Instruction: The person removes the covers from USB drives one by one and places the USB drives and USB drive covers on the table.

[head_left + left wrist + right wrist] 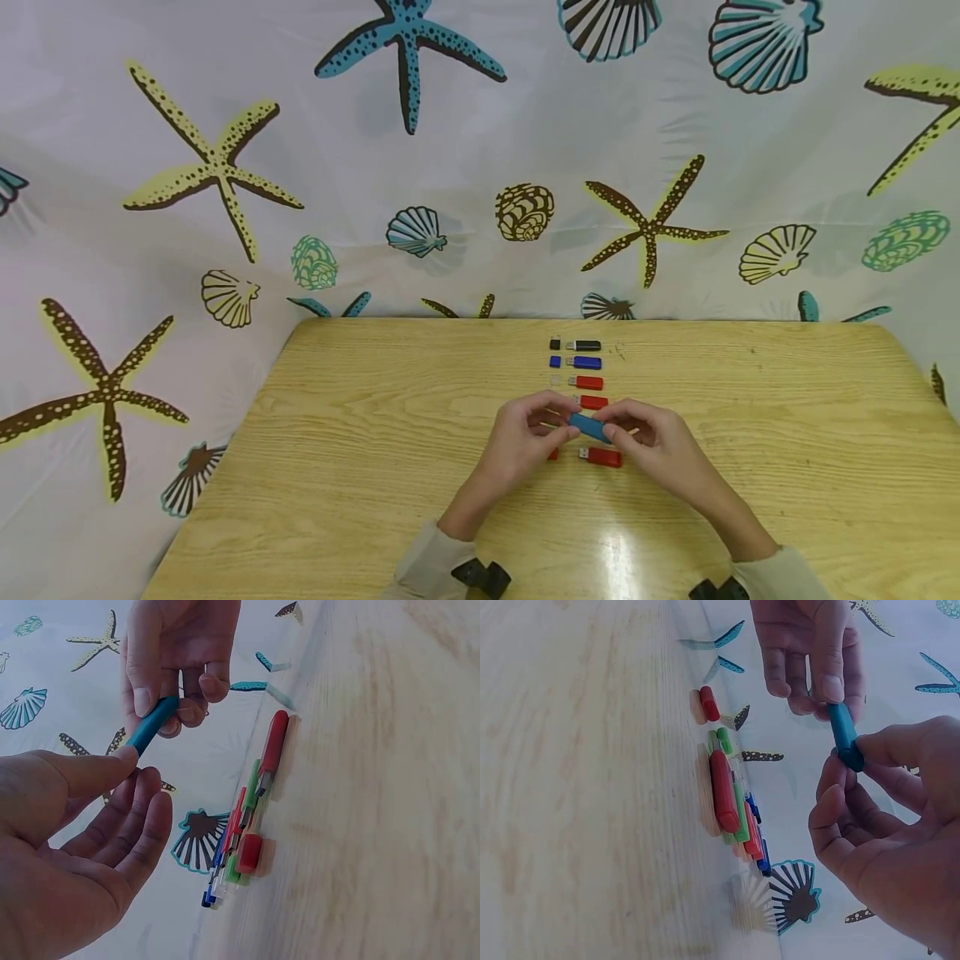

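Observation:
A blue USB stick (589, 427) is held above the table between both hands. My left hand (521, 437) pinches one end of it between thumb and fingertips. At the other end, the thumb and fingers of my right hand (660, 442) grip it. No metal plug shows on this stick. Just below the hands lies a red USB stick (603, 457) with its plug bare, and its red cap (249, 853) lies apart from it. A green USB stick (250, 787) and green cap (233, 868) appear in the left wrist view; the hands cover them in the head view.
Farther back in the column lie two more red sticks (589, 382), a blue stick (587, 362) and a black stick (587, 345). A blue cap (555, 362) and a black cap (555, 344) sit left of them. The wooden table (360, 417) meets a patterned cloth (465, 167) behind.

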The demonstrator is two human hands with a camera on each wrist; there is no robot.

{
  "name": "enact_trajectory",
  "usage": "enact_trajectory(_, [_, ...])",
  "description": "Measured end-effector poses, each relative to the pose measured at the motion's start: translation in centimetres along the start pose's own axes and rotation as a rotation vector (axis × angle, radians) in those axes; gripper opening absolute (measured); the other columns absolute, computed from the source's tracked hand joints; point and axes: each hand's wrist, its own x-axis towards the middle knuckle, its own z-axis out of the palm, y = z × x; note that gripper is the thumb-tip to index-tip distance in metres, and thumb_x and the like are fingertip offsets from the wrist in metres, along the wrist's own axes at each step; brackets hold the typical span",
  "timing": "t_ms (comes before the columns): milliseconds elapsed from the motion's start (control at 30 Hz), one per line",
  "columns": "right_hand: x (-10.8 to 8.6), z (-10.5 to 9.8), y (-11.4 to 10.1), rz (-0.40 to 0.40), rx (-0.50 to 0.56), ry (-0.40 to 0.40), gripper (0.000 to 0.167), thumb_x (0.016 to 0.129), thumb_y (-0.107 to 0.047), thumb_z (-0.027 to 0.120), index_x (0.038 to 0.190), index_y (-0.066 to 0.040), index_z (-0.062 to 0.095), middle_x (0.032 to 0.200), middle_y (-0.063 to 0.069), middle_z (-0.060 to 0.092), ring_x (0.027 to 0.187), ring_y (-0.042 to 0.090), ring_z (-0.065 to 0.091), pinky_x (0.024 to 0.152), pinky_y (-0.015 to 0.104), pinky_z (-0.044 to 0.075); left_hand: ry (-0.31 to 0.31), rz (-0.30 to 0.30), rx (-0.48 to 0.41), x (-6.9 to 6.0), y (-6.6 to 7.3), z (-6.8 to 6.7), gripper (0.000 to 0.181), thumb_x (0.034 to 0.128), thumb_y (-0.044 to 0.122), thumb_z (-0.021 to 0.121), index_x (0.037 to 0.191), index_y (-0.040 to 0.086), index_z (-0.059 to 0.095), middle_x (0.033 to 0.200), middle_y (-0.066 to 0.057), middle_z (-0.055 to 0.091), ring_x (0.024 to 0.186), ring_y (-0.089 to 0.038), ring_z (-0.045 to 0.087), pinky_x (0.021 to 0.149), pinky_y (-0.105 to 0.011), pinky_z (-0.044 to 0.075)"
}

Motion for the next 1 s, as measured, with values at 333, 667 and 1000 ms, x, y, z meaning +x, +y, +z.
enact_trajectory(333, [-0.08,-0.01,-0.09,-0.021,-0.037,0.021,0.012,0.101,-0.015,0.068,0.111,-0.01,0.073,0.108,0.005,0.073,0.087,0.025,0.068,0.067,0.033,0.059,-0.018,0.011,0.064,0.12,-0.19,-0.11,0.016,0.0914,0.006,0.078,0.107,0.008,0.076,0.097,-0.001,0.073,0.088,-0.014,0.07,0.077,-0.027,0.059])
enact_trajectory(667, [0.03,0.08,0.03,-0.175,-0.154,0.071,0.022,0.088,-0.001,0.08,0.107,-0.01,0.075,0.096,-0.003,0.069,0.078,0.013,0.063,0.062,0.027,0.058,-0.028,0.032,0.073,-0.01,-0.13,-0.29,0.014,0.0919,0.007,0.078,0.106,0.007,0.076,0.095,-0.002,0.074,0.086,-0.015,0.071,0.077,-0.03,0.06])
enact_trajectory(1000, [0.04,0.14,0.36,-0.293,-0.252,0.108,0.027,0.083,0.004,0.082,0.103,-0.012,0.076,0.095,-0.006,0.07,0.078,0.011,0.062,0.061,0.025,0.055,-0.049,0.06,0.105,0.05,-0.16,-0.29,0.014,0.0909,0.005,0.078,0.105,0.007,0.076,0.094,-0.002,0.074,0.084,-0.013,0.07,0.077,-0.031,0.06])
